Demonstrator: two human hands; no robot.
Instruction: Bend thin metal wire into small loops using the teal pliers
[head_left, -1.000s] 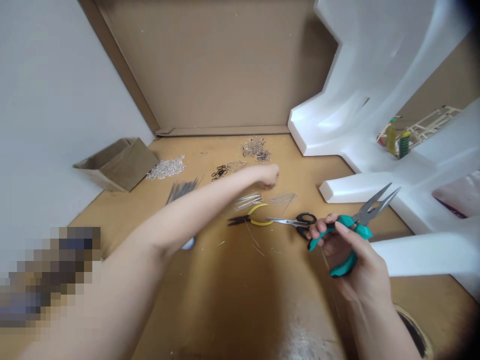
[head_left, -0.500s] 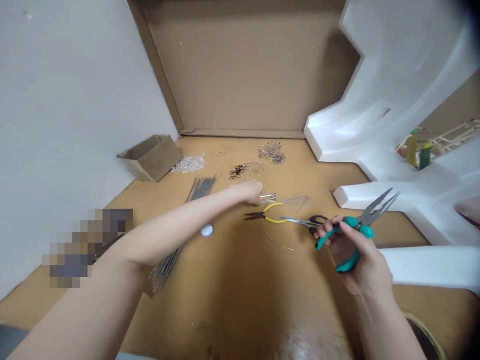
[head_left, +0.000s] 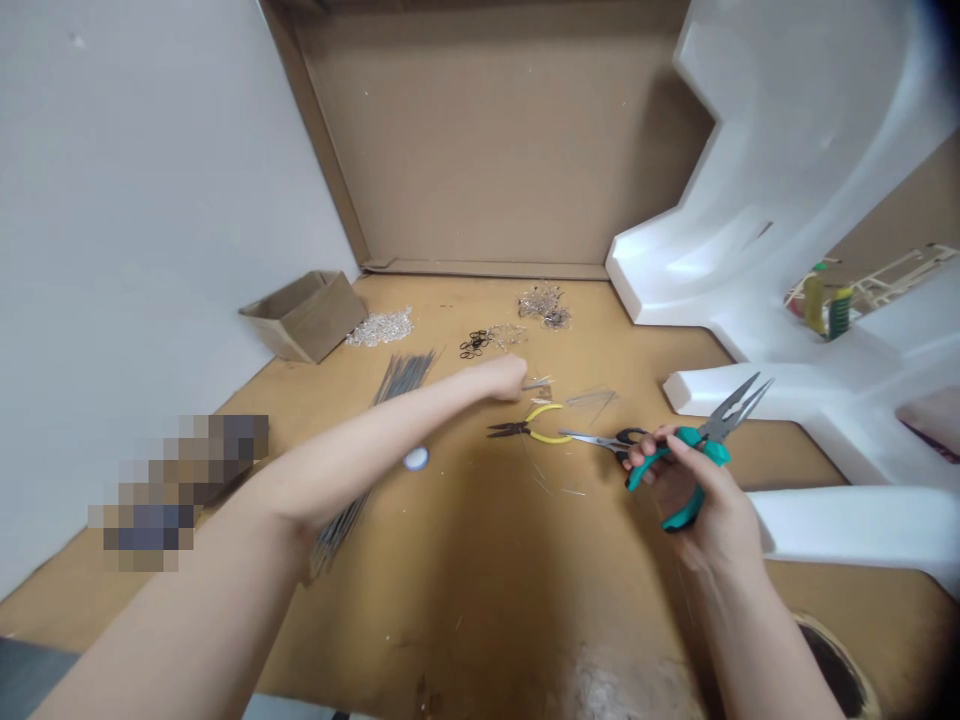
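Note:
My right hand [head_left: 724,525] is wrapped round the teal handles of a pair of needle-nose pliers [head_left: 729,412], whose jaws point up and away, slightly apart. Stretched far across the table, my left hand [head_left: 508,377] is closed, with its fingertips hidden from view. Small silvery pieces [head_left: 538,384] show right beside its knuckles; whether the fingers pinch any cannot be made out. Nearer me lie yellow-handled pliers [head_left: 550,437] and black-handled scissors [head_left: 600,441]. Loose thin wires [head_left: 592,398] are scattered to the right of the left hand.
Under my left forearm lies a bundle of grey wires [head_left: 405,375], by a small round white-and-blue item [head_left: 416,458]. Further back are an open cardboard box [head_left: 311,325], clear beads [head_left: 381,326], black rings [head_left: 474,345] and wire pieces [head_left: 544,302]. White moulded foam [head_left: 750,390] borders the right side.
My left hand has risen slightly at the silvery pieces, which look shifted beside it. My right hand has drifted a little left with the needle-nose pliers.

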